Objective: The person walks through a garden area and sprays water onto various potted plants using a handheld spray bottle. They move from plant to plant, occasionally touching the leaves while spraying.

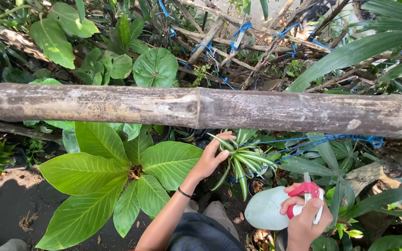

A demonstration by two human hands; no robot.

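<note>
**My two hands, both out in front of me**

My left hand (212, 155) reaches forward on a straight arm, fingers spread and loosely curled, a dark band below the wrist. My right hand (309, 216) sits nearer me, fingers wrapped tight, knuckles up.

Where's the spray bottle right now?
In the head view it's at lower right: the spray bottle is held in the right hand, below the thick bamboo pole and just right of the small striped plant the left hand touches.

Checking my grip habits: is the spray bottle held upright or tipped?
Tipped: the spray bottle lies nearly sideways in the right hand, its red trigger head uppermost.
</note>
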